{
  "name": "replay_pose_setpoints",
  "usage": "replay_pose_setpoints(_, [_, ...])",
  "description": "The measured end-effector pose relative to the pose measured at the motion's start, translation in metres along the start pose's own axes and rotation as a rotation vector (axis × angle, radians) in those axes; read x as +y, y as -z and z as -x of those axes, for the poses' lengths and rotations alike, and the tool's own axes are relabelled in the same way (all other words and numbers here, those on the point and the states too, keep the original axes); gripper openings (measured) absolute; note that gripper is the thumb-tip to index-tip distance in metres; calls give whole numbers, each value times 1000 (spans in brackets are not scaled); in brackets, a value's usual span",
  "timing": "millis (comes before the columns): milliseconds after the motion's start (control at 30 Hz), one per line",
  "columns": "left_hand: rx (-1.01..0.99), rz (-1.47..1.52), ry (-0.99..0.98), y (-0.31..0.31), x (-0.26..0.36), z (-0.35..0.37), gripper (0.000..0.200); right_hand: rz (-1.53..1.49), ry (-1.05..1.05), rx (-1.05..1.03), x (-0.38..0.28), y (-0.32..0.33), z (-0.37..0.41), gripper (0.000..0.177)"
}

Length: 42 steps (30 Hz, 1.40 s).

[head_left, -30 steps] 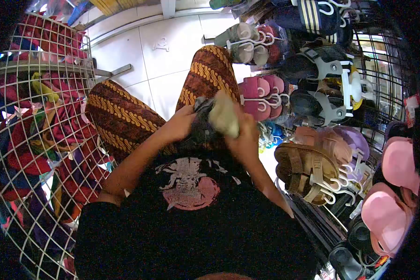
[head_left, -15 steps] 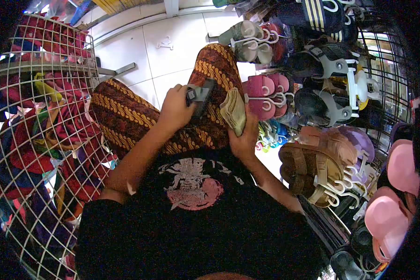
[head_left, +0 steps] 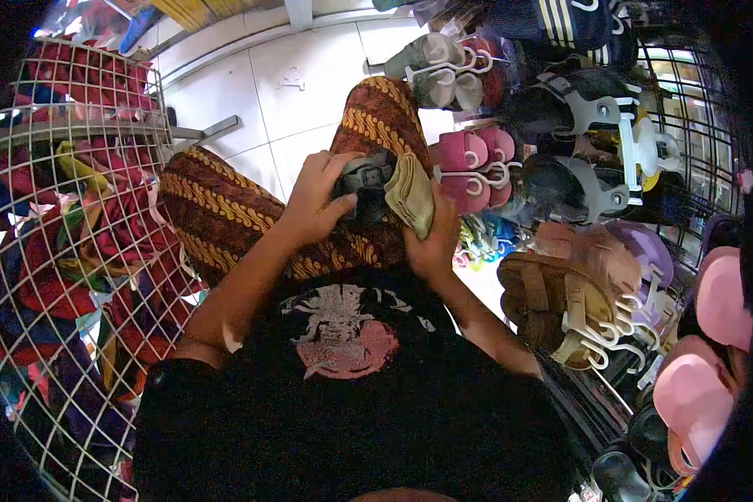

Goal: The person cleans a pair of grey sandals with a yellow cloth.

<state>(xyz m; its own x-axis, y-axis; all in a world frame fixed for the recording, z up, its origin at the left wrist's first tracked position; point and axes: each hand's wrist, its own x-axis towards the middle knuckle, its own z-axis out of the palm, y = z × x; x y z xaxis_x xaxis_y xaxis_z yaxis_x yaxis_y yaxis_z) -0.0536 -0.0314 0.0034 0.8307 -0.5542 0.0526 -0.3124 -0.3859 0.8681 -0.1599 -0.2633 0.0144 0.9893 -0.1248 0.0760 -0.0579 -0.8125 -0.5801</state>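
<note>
Over my lap, my left hand (head_left: pixel 316 201) is closed around a dark sandal (head_left: pixel 368 180) with grey-black straps, the thumb on its near edge. Folded into a pad, a pale yellow-green cloth (head_left: pixel 411 197) is gripped in my right hand (head_left: pixel 435 238). The cloth lies against the right side of the sandal. Some of the right fingers are hidden behind the cloth. Below both hands are brown and orange batik trousers (head_left: pixel 226 197) over my bent knees.
On my left stands a white wire grid (head_left: pixel 75 276) with red and coloured cloth goods behind it. To my right, pink sandals (head_left: pixel 477 171), brown sandals (head_left: pixel 552 301) and black sandals (head_left: pixel 560 184) hang on white hooks. A small white hanger (head_left: pixel 291 79) lies on the tiled floor.
The sandal has turned in my left hand, showing more of its straps. My right hand has brought the cloth left, up against it.
</note>
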Motion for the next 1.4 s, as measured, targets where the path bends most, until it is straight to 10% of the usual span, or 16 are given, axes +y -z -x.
replay_pose_setpoints(367, [22, 110, 62, -10, 2, -2, 36, -1, -37, -11, -3, 2, -1, 82])
replay_pose_setpoints(567, [-38, 167, 107, -8, -5, -2, 28, 129, 466, -190, -4, 32, -3, 86])
replay_pose_setpoints(900, [21, 17, 6, -12, -5, -3, 24, 508, -19, -405, -62, 81, -2, 82])
replay_pose_setpoints(1400, [49, -90, -76, -13, -4, -3, 22, 629, 54, -546, -68, 99, -16, 82])
